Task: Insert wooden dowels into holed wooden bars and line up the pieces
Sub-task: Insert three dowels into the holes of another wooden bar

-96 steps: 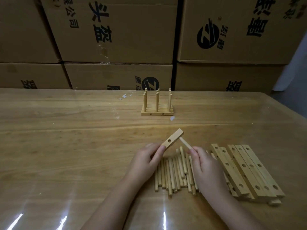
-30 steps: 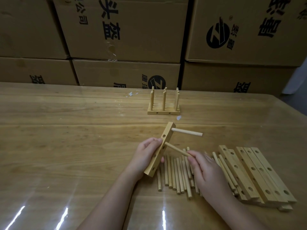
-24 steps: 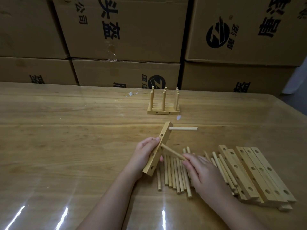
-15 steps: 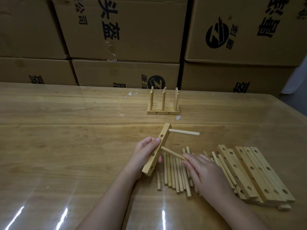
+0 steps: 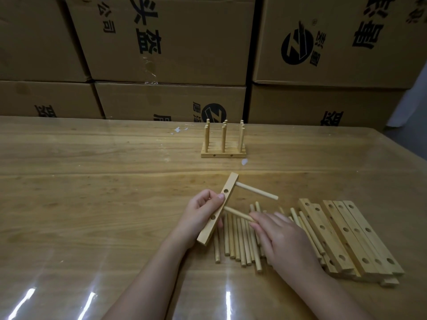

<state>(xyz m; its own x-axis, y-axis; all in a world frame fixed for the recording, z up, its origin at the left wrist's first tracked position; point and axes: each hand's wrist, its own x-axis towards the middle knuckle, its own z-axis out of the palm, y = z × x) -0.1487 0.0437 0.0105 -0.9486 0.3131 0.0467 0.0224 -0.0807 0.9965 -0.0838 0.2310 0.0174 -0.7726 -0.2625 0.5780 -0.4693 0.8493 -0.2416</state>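
Observation:
My left hand grips a holed wooden bar tilted above the table. One dowel sticks out of the bar near its top end, pointing right. A second dowel sits in the bar's middle hole. My right hand has its fingers stretched out, fingertips at that dowel's free end. Loose dowels lie in a row beneath both hands. A stack of holed bars lies to the right. A finished bar set with upright dowels stands farther back.
The wooden table has a glossy cover with light glare near the front. Stacked cardboard boxes form a wall behind the table. The table's right edge runs diagonally at the far right.
The second dowel went into the bar's middle hole. My right hand's pinch on it loosened and the fingers straightened. The bar dropped slightly and tilted more.

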